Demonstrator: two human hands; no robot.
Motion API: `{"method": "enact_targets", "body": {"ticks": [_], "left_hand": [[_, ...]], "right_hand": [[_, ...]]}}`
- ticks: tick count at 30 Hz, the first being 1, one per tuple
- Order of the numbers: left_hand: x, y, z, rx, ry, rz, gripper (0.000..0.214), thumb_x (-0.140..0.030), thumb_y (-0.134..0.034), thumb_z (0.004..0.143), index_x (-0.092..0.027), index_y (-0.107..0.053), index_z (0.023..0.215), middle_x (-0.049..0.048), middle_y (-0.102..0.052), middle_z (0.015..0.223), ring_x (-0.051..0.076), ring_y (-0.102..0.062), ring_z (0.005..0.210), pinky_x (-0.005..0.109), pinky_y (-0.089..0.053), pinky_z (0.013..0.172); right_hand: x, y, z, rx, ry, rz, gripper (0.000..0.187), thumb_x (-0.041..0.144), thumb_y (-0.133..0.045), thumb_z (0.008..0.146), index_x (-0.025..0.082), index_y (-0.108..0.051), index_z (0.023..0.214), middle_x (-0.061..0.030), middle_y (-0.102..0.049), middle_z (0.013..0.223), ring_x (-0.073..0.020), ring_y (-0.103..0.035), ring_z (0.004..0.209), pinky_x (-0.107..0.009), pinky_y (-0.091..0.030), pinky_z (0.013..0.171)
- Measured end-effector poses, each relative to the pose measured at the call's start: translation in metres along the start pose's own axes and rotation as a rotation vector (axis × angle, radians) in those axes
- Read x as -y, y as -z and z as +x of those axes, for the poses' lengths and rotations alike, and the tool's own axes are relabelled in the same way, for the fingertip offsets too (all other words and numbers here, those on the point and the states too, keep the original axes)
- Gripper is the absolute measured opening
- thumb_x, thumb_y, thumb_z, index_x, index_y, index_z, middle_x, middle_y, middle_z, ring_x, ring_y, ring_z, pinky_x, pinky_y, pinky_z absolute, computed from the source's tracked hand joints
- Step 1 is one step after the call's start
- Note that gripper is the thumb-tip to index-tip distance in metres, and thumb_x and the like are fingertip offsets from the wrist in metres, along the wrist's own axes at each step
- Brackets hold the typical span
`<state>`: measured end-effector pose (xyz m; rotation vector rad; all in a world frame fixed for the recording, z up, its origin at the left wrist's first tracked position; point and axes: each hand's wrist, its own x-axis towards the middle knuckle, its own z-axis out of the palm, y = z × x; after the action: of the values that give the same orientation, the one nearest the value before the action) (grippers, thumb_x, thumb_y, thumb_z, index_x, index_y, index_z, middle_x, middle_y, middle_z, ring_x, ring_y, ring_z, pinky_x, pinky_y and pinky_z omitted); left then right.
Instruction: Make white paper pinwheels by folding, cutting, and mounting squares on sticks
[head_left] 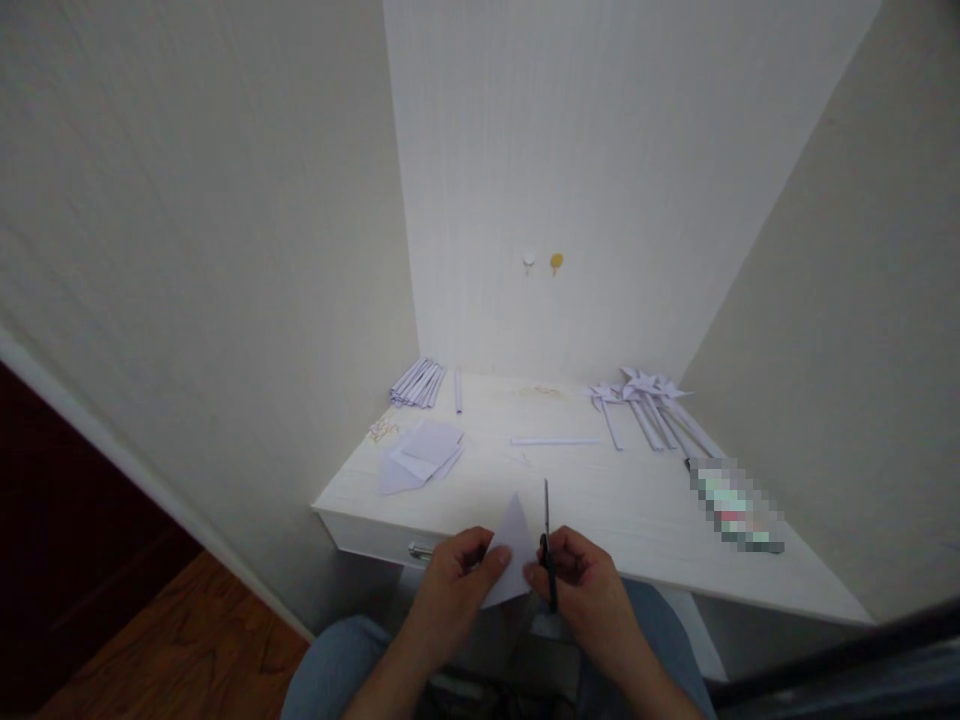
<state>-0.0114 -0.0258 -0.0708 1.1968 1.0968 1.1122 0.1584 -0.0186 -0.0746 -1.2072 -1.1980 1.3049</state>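
Note:
Between finger and thumb, my left hand (pixel 466 568) pinches a white piece of paper (pixel 513 545) whose pointed corner faces up. My right hand (pixel 581 580) is closed on a pair of scissors (pixel 547 545) with dark handles. The blades point away from me, upright beside the paper's right edge, and look shut. My right thumb is close to the paper's lower right edge; whether it presses on it I cannot tell. Both hands are at the front edge of the white desk (pixel 480 500). Loose paper sheets (pixel 427 452) lie on the desk ahead of my left hand.
Rolled paper sticks (pixel 418 383) are piled at the back left. Single sticks (pixel 459 392) lie nearby and mid-desk. Paper pinwheels (pixel 649 388) rest at the back right, a blurred-out package (pixel 735 510) nearer. Walls enclose the desk; a drawer handle (pixel 420 552) sticks out in front.

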Motion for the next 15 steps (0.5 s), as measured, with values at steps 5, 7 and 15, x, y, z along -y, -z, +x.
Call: {"method": "enact_targets", "body": {"ticks": [5, 7, 15], "left_hand": [[-0.025, 0.006, -0.005, 0.003, 0.009, -0.078, 0.039, -0.053, -0.075, 0.075, -0.014, -0.071, 0.079, 0.0002, -0.062, 0.066, 0.014, -0.050, 0.060, 0.025, -0.039, 0.057], [-0.036, 0.009, -0.008, -0.009, -0.004, -0.104, 0.040, -0.054, -0.077, 0.074, -0.015, -0.072, 0.077, 0.0005, -0.063, 0.066, 0.014, -0.052, 0.059, 0.025, -0.040, 0.056], [-0.061, 0.018, -0.018, -0.010, 0.004, -0.108, 0.042, -0.057, -0.080, 0.070, -0.016, -0.073, 0.077, 0.0021, -0.067, 0.067, 0.016, -0.056, 0.061, 0.026, -0.042, 0.057]], "right_hand": [[0.024, -0.004, 0.001, 0.054, 0.056, -0.049, 0.027, 0.026, -0.086, 0.057, 0.018, -0.062, 0.065, 0.0015, -0.066, 0.063, -0.0145, -0.058, 0.060, -0.024, -0.044, 0.055], [0.037, -0.004, 0.001, 0.074, 0.065, -0.033, 0.027, 0.027, -0.089, 0.057, 0.017, -0.065, 0.066, 0.0002, -0.068, 0.064, -0.0153, -0.060, 0.061, -0.024, -0.046, 0.056], [0.084, -0.007, 0.007, 0.114, 0.043, 0.018, 0.030, 0.030, -0.094, 0.051, 0.017, -0.077, 0.072, -0.0031, -0.074, 0.065, -0.0157, -0.065, 0.059, -0.024, -0.050, 0.055]]}}
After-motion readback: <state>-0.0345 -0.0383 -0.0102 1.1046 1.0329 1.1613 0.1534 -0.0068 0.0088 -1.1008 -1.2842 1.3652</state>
